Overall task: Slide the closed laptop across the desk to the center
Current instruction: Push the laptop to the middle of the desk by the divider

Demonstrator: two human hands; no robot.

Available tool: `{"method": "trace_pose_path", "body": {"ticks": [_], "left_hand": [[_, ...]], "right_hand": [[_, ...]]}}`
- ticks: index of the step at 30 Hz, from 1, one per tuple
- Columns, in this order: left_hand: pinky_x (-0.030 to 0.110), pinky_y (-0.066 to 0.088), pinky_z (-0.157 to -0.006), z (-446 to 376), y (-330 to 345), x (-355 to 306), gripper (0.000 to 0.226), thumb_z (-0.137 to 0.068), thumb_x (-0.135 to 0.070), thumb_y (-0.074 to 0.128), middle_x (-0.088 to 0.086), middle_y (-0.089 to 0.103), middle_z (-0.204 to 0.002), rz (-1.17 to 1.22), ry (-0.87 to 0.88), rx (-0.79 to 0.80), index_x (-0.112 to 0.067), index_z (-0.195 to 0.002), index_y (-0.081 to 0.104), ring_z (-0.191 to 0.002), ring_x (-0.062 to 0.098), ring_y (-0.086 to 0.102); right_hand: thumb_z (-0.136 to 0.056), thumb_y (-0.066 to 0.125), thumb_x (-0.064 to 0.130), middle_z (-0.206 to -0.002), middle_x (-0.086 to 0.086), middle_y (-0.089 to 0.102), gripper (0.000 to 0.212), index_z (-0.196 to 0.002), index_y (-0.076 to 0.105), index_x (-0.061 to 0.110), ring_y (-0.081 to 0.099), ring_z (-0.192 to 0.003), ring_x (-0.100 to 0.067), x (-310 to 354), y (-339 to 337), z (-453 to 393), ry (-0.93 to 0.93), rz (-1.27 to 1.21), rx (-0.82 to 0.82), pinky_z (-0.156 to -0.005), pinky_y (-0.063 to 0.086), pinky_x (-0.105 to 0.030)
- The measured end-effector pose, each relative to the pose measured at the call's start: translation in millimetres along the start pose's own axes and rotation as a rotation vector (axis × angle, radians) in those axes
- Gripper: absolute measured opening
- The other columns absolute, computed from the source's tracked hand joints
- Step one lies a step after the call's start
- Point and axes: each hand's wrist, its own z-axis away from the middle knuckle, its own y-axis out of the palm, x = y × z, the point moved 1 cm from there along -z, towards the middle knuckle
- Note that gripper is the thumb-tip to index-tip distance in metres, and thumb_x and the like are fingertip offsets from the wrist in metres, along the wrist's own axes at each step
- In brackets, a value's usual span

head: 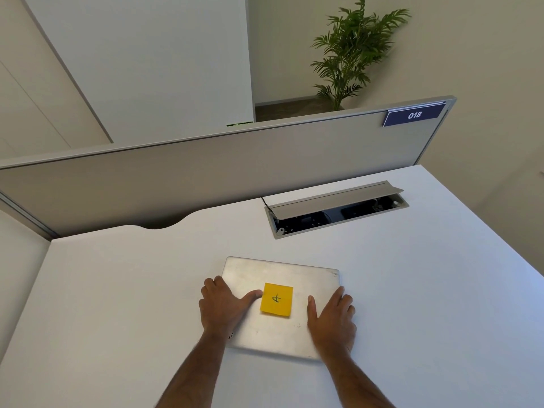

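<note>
A closed silver laptop lies flat on the white desk, near the front middle. A yellow sticky note with a pen mark is stuck on its lid. My left hand grips the laptop's left edge, thumb lying on the lid next to the note. My right hand rests on the lid's right side, fingers reaching its right edge. Both hands cover the near corners of the laptop.
An open cable hatch with its grey flap raised sits in the desk behind the laptop, right of centre, with a black cable at its left end. A grey partition labelled 018 bounds the far edge. A potted plant stands beyond it.
</note>
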Motion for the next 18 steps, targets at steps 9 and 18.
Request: {"method": "trace_pose_path", "body": {"ticks": [9,18], "left_hand": [[0.041,0.050,-0.075,4,-5,2,0.107,-0.044,-0.104,0.052,-0.001,0.053,-0.097,0.162,-0.038,-0.040,-0.014,-0.102,0.043,-0.098,0.025,0.054],[0.043,0.053,-0.075,16,-23,9,0.106,-0.044,-0.104,0.051,-0.003,0.048,-0.093,0.225,-0.107,-0.090,-0.015,-0.100,0.040,-0.099,0.027,0.055]], "right_hand": [[-0.091,0.038,0.069,-0.121,-0.009,0.045,0.086,-0.149,0.022,0.008,0.056,-0.102,-0.028,-4,0,-6,-0.044,-0.092,-0.020,-0.067,0.057,-0.041],[-0.091,0.037,0.069,-0.125,-0.009,0.045,0.086,-0.150,0.022,0.008,0.056,-0.106,-0.026,10,-13,-13,-0.153,-0.094,-0.002,-0.072,0.057,-0.040]]}}
